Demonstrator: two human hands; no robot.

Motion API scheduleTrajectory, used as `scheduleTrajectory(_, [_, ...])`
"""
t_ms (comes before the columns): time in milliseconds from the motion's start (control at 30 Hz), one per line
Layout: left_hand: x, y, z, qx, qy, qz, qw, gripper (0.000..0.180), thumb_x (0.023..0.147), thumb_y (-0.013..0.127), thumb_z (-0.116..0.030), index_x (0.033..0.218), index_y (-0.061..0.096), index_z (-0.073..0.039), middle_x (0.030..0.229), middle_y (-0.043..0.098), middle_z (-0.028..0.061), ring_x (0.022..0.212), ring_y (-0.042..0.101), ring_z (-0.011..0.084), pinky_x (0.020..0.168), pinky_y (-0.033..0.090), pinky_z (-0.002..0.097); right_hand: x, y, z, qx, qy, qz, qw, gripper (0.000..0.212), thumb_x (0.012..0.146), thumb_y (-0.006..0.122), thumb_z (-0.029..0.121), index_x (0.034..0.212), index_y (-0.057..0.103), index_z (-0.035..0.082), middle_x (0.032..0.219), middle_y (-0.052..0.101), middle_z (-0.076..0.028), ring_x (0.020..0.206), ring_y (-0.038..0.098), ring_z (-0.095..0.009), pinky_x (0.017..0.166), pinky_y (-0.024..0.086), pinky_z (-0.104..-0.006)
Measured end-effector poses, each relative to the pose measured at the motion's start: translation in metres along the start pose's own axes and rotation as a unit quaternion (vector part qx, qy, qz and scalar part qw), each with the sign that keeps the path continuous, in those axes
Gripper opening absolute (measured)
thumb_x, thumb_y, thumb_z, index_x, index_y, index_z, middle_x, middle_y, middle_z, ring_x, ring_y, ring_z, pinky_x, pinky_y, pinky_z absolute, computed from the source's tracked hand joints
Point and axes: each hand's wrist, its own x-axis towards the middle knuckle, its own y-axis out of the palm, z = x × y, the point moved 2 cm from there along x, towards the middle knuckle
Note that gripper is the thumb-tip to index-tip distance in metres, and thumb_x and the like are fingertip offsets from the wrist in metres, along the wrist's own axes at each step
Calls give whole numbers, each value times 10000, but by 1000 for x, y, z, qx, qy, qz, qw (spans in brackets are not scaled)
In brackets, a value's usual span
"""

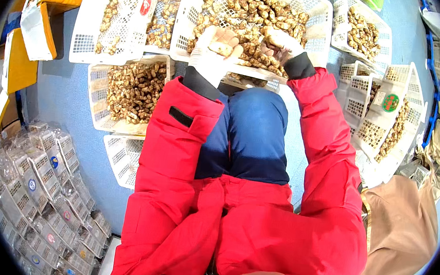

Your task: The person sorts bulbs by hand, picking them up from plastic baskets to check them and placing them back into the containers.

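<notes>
My left hand (210,57), in a pale glove, is turned palm up with its fingers curled around a pale, oblong tuber (220,48). To its right, my right hand (283,42) is also gloved. Its fingers are bent inward, and whatever they hold is hard to make out. Both hands are over a large white plastic basket (321,28) in front of my knees. Knobbly brown-yellow tubers (265,10) lie heaped in that basket; their exact kind cannot be told.
A white basket of darker tubers (135,91) stands left of my knees. More perforated baskets hold tubers at the far left (84,42), far right (388,42) and right (378,120). Stacked grey crates (33,184) fill the lower left. Tan cloth (400,232) lies at lower right.
</notes>
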Motion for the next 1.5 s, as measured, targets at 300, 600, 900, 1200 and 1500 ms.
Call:
scheduleTrajectory(300, [-3,-5,-7,-88,-35,20,995,251,808,512,-313,865,552,-72,871,576,104,851,539,269,841,415,446,22,84,33,-401,-95,-101,906,392,777,584,233,1118,515,53,957,590,-73,784,551,-107,704,450,-243])
scheduleTrajectory(600, [3,-17,-12,-222,28,39,974,240,819,423,-253,793,536,-44,784,555,93,789,513,253,835,395,460,80,-11,-79,-740,188,57,644,374,704,576,266,1051,574,125,923,617,-95,843,583,-259,744,458,-332])
scheduleTrajectory(900, [4,-25,-24,-228,44,124,965,166,796,532,-222,786,573,-61,770,594,58,743,553,185,710,467,375,84,-12,-96,-732,177,98,651,352,669,608,307,965,618,117,908,627,-85,829,597,-234,732,465,-329])
scheduleTrajectory(1200, [3,-26,-19,-210,5,133,969,184,800,526,-242,814,592,-70,770,596,55,669,523,185,543,446,319,79,-22,-99,-731,226,25,644,355,680,608,362,921,634,103,864,630,-100,809,597,-240,715,465,-318])
scheduleTrajectory(1500, [10,-32,-14,-131,-15,75,988,169,839,456,-173,816,536,-27,893,580,113,907,537,257,845,430,434,36,18,-22,-117,77,-57,988,461,807,554,151,1221,389,31,1001,570,-58,861,564,-147,700,476,-276])
